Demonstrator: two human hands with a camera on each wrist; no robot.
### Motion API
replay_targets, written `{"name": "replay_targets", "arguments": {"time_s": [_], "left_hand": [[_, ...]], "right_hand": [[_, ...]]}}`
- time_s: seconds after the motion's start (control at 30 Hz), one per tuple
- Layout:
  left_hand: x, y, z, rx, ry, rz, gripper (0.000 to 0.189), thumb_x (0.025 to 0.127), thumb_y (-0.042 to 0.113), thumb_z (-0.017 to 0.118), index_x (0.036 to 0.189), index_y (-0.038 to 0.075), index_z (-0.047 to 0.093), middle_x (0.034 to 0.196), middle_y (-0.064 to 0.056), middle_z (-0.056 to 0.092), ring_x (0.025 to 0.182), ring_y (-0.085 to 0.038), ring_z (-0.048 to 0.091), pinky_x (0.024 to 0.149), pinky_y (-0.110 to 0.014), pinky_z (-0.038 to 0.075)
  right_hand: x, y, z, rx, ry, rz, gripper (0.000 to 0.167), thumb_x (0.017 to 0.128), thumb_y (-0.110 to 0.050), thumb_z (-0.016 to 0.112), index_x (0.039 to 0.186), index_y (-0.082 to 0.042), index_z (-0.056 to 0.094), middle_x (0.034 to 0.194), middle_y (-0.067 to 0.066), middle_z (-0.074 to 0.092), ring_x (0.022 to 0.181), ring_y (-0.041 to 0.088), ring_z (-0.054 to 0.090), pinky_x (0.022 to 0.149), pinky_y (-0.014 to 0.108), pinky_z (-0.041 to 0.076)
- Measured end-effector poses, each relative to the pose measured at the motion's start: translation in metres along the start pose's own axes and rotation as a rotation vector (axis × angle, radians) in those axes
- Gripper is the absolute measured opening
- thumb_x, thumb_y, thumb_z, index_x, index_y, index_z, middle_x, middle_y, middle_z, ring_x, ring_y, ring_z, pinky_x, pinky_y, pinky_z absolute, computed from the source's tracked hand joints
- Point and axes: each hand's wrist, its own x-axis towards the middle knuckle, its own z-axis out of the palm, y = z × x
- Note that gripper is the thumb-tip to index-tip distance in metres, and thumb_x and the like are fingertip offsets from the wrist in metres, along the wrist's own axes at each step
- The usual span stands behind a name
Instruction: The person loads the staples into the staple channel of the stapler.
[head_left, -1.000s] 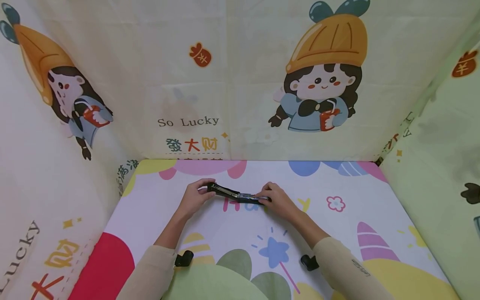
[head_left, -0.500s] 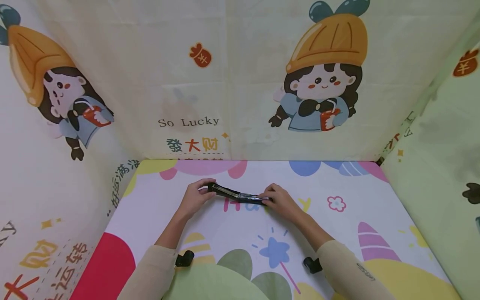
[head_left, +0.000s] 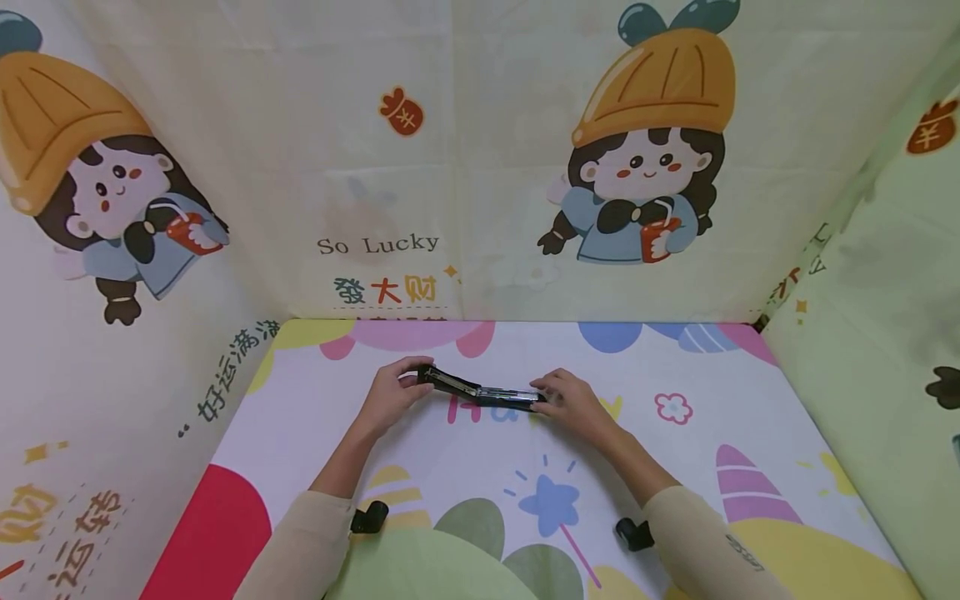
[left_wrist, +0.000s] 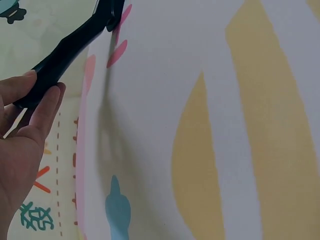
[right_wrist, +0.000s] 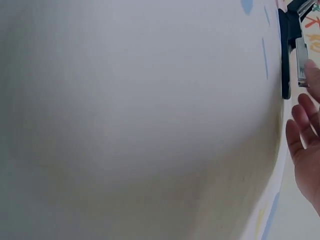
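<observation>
A black stapler (head_left: 453, 385), folded wide apart at its hinge, spans the gap between my hands in the head view. Its left arm slopes up into my left hand (head_left: 393, 396), which pinches the end between thumb and fingers; the left wrist view shows this grip on the black arm (left_wrist: 55, 62). The right part lies low near the table, with a silver metal magazine (right_wrist: 301, 57) along it. My right hand (head_left: 573, 404) is at that end, fingers loosely spread. One fingertip (right_wrist: 311, 75) is right at the magazine's end.
The table is covered with a white printed cloth (head_left: 465, 467) carrying coloured drawings. Cream printed curtains (head_left: 495, 167) stand behind and on both sides. A black wrist camera (head_left: 369, 517) sits at the left sleeve, another black camera (head_left: 634, 534) at the right sleeve.
My right hand has slid to the right along the stapler to its end, uncovering more of the metal magazine. The left hand and the stapler have stayed nearly still.
</observation>
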Motion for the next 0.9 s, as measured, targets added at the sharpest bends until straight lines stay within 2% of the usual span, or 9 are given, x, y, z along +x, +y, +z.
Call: {"name": "replay_targets", "arguments": {"time_s": [0.13, 0.3, 0.57, 0.8, 0.9], "left_hand": [[0.000, 0.001, 0.001, -0.001, -0.002, 0.005, 0.048, 0.091, -0.005, 0.073, 0.138, -0.003, 0.061, 0.138, -0.023, 0.059, 0.109, -0.027, 0.069, 0.079, -0.017, 0.057], [0.001, 0.002, 0.003, 0.013, 0.002, 0.015, 0.047, 0.092, -0.003, 0.073, 0.138, -0.003, 0.061, 0.137, -0.023, 0.060, 0.111, -0.030, 0.070, 0.080, -0.018, 0.057], [0.001, 0.009, 0.006, 0.028, 0.010, 0.036, 0.048, 0.091, -0.003, 0.074, 0.138, 0.000, 0.062, 0.137, -0.022, 0.062, 0.116, -0.035, 0.068, 0.083, -0.019, 0.058], [0.000, 0.019, 0.012, 0.047, 0.027, 0.056, 0.045, 0.091, 0.002, 0.077, 0.134, 0.006, 0.066, 0.135, -0.015, 0.065, 0.118, -0.033, 0.067, 0.093, -0.034, 0.061], [0.003, 0.023, 0.017, 0.046, 0.025, 0.071, 0.045, 0.090, 0.005, 0.079, 0.133, 0.006, 0.067, 0.132, -0.013, 0.067, 0.117, -0.031, 0.067, 0.093, -0.036, 0.061]], "right_hand": [[0.000, 0.004, 0.000, -0.026, -0.034, 0.042, 0.037, 0.084, -0.017, 0.086, 0.117, -0.005, 0.075, 0.104, 0.006, 0.068, 0.087, 0.016, 0.061, 0.076, 0.029, 0.053], [0.002, 0.006, -0.001, -0.047, -0.083, 0.099, 0.032, 0.085, -0.016, 0.085, 0.114, -0.005, 0.076, 0.101, 0.005, 0.068, 0.087, 0.014, 0.060, 0.078, 0.031, 0.053], [0.003, 0.005, -0.002, -0.036, -0.124, 0.111, 0.031, 0.084, -0.011, 0.085, 0.112, -0.003, 0.076, 0.101, 0.007, 0.068, 0.089, 0.016, 0.064, 0.081, 0.034, 0.057], [0.003, 0.004, 0.000, -0.002, -0.134, 0.118, 0.029, 0.085, -0.009, 0.083, 0.112, -0.001, 0.074, 0.101, 0.008, 0.067, 0.090, 0.018, 0.066, 0.082, 0.033, 0.058], [0.003, 0.003, -0.001, -0.002, -0.129, 0.123, 0.028, 0.086, -0.008, 0.083, 0.112, -0.001, 0.073, 0.101, 0.007, 0.067, 0.090, 0.018, 0.066, 0.082, 0.034, 0.058]]}}
